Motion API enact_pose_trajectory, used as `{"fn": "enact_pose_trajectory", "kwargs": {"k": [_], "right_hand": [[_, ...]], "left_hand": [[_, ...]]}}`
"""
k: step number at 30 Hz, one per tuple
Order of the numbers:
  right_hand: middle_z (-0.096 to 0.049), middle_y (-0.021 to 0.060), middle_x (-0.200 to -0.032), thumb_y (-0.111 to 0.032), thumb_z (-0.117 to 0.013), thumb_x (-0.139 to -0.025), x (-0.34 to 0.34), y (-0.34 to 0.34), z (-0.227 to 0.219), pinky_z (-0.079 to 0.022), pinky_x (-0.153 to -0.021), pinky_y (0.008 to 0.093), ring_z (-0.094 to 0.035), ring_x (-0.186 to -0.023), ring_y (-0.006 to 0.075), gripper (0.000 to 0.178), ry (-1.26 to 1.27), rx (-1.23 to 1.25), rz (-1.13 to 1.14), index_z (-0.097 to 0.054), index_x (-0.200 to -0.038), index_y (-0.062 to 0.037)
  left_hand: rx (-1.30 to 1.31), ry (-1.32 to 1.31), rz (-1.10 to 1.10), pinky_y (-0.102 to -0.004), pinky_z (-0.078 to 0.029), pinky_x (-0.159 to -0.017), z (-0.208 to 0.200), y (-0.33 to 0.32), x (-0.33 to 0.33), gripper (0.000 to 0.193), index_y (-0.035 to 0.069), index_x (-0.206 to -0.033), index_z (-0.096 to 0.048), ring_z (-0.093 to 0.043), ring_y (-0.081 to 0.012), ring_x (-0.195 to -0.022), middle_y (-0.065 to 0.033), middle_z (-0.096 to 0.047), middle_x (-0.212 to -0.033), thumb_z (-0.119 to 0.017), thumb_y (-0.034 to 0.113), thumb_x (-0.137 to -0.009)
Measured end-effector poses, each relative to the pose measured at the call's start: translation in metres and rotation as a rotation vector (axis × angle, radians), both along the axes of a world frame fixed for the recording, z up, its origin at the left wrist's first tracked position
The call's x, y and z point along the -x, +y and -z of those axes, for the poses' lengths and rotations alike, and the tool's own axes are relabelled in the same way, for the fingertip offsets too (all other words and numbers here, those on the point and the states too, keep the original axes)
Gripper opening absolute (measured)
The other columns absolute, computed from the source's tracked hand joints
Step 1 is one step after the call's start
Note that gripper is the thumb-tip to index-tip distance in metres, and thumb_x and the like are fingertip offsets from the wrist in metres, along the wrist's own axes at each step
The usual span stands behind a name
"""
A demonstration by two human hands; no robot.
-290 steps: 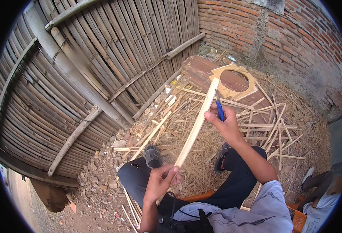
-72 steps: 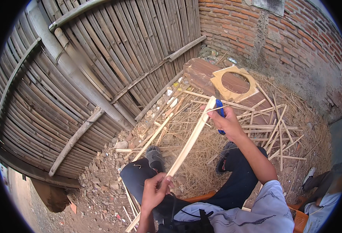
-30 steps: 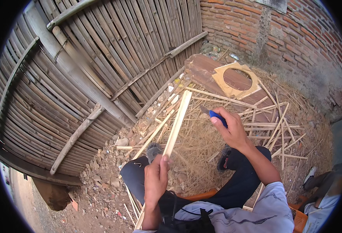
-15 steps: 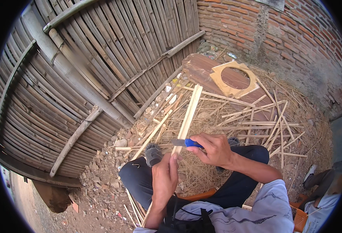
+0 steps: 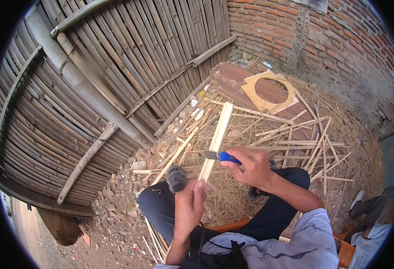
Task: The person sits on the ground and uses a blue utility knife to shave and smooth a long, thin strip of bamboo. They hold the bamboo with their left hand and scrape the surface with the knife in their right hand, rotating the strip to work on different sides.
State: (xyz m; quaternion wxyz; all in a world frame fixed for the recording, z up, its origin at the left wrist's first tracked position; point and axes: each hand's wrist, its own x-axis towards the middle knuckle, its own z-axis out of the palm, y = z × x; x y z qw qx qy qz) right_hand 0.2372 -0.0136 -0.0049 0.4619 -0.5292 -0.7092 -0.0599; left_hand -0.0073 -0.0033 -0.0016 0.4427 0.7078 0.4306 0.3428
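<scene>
My left hand is closed round the near end of a pale split-bamboo strip, thumb on top. The strip slants up and away from me, its far end raised over the straw. In my right hand is a knife with a blue handle. Its grey blade lies across the strip, a little beyond my left hand, and touches it. My fingers hide part of the knife handle.
Several loose bamboo strips lie on straw at the right. A board with a round hole rests on a brown sheet. A bamboo fence stands left, a brick wall behind. At the lower right sits another person.
My right hand and the knife have moved up along the strip, away from my left hand. The strip's far end has dropped slightly in the view.
</scene>
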Motion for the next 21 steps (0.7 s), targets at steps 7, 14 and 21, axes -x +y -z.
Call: {"fn": "enact_pose_trajectory", "kwargs": {"k": [7,14,21], "right_hand": [[-0.081,0.0123,-0.094,-0.029,-0.083,-0.098,-0.012,0.006,-0.007,-0.061,-0.061,0.0364,-0.080,-0.074,0.0262,0.027,-0.088,-0.009,0.022,-0.077,-0.110,-0.0053],[-0.081,0.0179,-0.095,-0.028,-0.078,-0.104,-0.069,0.020,-0.030,-0.059,-0.061,0.0353,-0.080,-0.074,0.0267,0.029,0.137,-0.036,0.359,-0.077,-0.114,-0.0002],[-0.080,0.0156,-0.093,-0.031,-0.080,-0.102,-0.010,0.008,0.007,-0.061,-0.060,0.0359,-0.079,-0.073,0.0260,0.031,0.067,-0.030,-0.027,-0.076,-0.113,-0.0027]], "left_hand": [[0.056,-0.039,0.027,-0.0301,-0.040,-0.054,0.009,-0.002,0.012,0.036,-0.002,-0.099,-0.072,-0.049,-0.0075,-0.056,-0.0015,-0.054,-0.063,-0.053,0.022,-0.119],[0.221,-0.026,0.067,-0.0277,-0.037,-0.054,0.013,-0.019,0.044,0.039,-0.001,-0.099,-0.072,-0.046,-0.0049,-0.058,0.0006,-0.052,-0.063,-0.052,0.024,-0.120],[0.288,-0.170,0.060,-0.0262,-0.033,-0.052,0.021,0.000,0.033,0.039,0.002,-0.100,-0.071,-0.042,-0.0030,-0.056,0.0044,-0.050,-0.064,-0.050,0.027,-0.121]]}}
